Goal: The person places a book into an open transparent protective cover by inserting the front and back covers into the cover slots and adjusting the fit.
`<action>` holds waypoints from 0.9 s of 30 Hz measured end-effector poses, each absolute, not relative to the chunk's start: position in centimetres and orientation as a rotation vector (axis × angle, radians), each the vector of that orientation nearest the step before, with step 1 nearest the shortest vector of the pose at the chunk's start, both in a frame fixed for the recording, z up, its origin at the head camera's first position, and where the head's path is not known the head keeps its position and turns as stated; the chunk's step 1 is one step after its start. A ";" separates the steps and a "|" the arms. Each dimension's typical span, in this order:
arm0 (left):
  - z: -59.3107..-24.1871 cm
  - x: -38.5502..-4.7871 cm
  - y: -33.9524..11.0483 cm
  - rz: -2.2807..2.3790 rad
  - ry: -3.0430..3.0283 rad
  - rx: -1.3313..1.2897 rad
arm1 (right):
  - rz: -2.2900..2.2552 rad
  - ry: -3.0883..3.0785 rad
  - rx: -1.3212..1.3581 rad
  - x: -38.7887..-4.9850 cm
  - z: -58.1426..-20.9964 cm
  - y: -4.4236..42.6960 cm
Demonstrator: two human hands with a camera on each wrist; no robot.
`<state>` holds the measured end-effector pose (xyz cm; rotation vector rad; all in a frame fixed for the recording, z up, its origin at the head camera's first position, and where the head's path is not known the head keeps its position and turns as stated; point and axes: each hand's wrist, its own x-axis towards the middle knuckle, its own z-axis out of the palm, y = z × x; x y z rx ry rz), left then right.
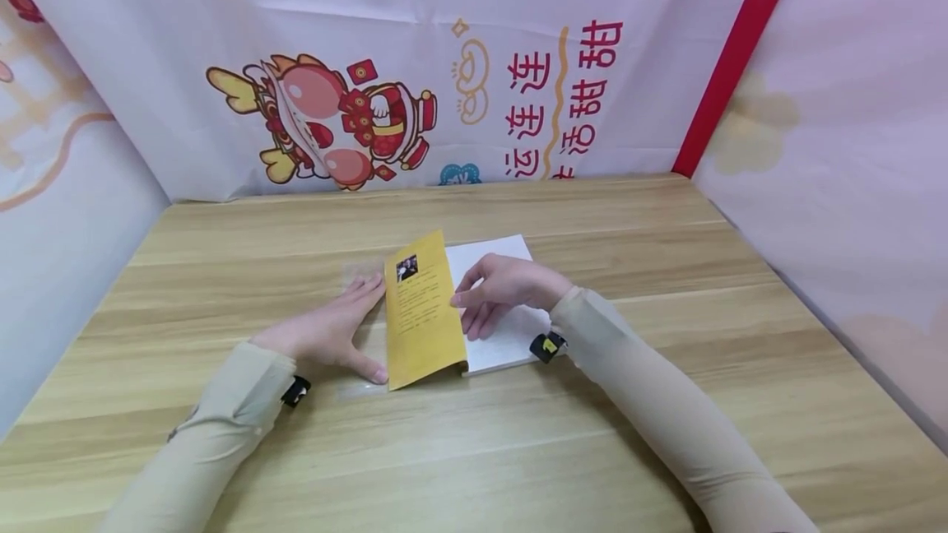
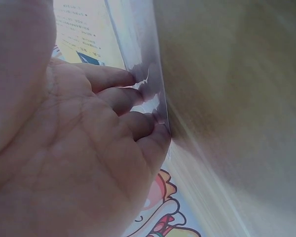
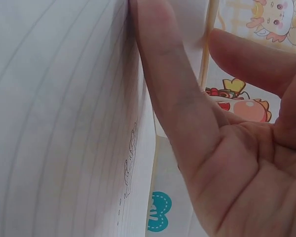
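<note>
A notebook lies on the table with its yellow printed cover (image 1: 422, 319) raised at a slant on the left and its white page (image 1: 504, 352) showing on the right. My left hand (image 1: 333, 336) is spread at the cover's left side, thumb and fingertips at its edge. Clear plastic film (image 2: 143, 44) lies against the fingers of my left hand (image 2: 89, 133) in the left wrist view. My right hand (image 1: 507, 286), above the page, pinches the cover's right edge. Lined paper (image 3: 64, 123) stands beside the index finger of my right hand (image 3: 212, 118) in the right wrist view.
The wooden table (image 1: 518, 459) extends around the notebook on all sides. Behind it hangs a white and red printed cloth (image 1: 415, 6) with a cartoon figure, and more printed cloth (image 1: 837, 146) stands along the right and left sides.
</note>
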<state>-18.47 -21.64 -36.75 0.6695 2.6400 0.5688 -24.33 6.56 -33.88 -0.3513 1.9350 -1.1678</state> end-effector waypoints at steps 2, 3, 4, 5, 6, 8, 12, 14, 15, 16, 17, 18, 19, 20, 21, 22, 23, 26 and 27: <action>-36.7 -18.4 -21.7 0.572 2.641 0.672 | -1.165 1.937 -0.352 -24.3 -33.9 6.5; -36.7 -18.4 -21.7 0.573 2.643 0.671 | -1.164 1.938 -0.352 -24.3 -33.9 6.4; -36.8 -18.4 -21.7 0.573 2.645 0.672 | -1.162 1.941 -0.353 -24.3 -33.9 6.4; -36.8 -18.4 -21.8 0.574 2.646 0.670 | -1.161 1.943 -0.351 -24.4 -34.0 6.3; -36.8 -18.4 -21.8 0.574 2.647 0.668 | -1.159 1.943 -0.349 -24.4 -33.9 6.3; -36.8 -18.3 -21.8 0.573 2.645 0.661 | -1.153 1.945 -0.345 -24.4 -34.0 6.2; -37.0 -18.1 -21.8 0.577 2.639 0.652 | -1.148 1.942 -0.335 -24.2 -34.0 6.1; -37.0 -18.1 -21.8 0.583 2.640 0.652 | -1.153 1.942 -0.333 -24.2 -34.0 6.1; -37.0 -18.1 -21.8 0.583 2.642 0.653 | -1.154 1.941 -0.332 -24.2 -34.0 6.1; -37.0 -18.0 -21.8 0.583 2.642 0.654 | -1.154 1.942 -0.331 -24.2 -34.1 6.1; -37.1 -18.1 -21.8 0.584 2.643 0.654 | -1.152 1.943 -0.331 -24.2 -34.1 6.1; -37.1 -18.1 -21.7 0.586 2.642 0.655 | -1.150 1.946 -0.331 -24.2 -34.1 6.1; -37.1 -18.1 -21.7 0.588 2.642 0.655 | -1.148 1.950 -0.330 -24.2 -34.0 6.1; -37.1 -18.1 -21.7 0.587 2.642 0.657 | -1.145 1.954 -0.331 -24.2 -34.0 6.2; -37.1 -18.2 -21.7 0.587 2.643 0.659 | -1.145 1.956 -0.327 -24.3 -34.0 6.2; -37.1 -18.2 -21.7 0.586 2.643 0.660 | -1.145 1.959 -0.326 -24.3 -34.0 6.2; -37.1 -18.3 -21.7 0.586 2.644 0.661 | -1.147 1.960 -0.325 -24.3 -33.9 6.2; -37.1 -18.5 -21.6 0.570 2.648 0.670 | -1.151 1.966 -0.323 -24.2 -33.9 6.3; -37.1 -18.6 -21.6 0.568 2.649 0.672 | -1.153 1.969 -0.321 -24.2 -33.8 6.3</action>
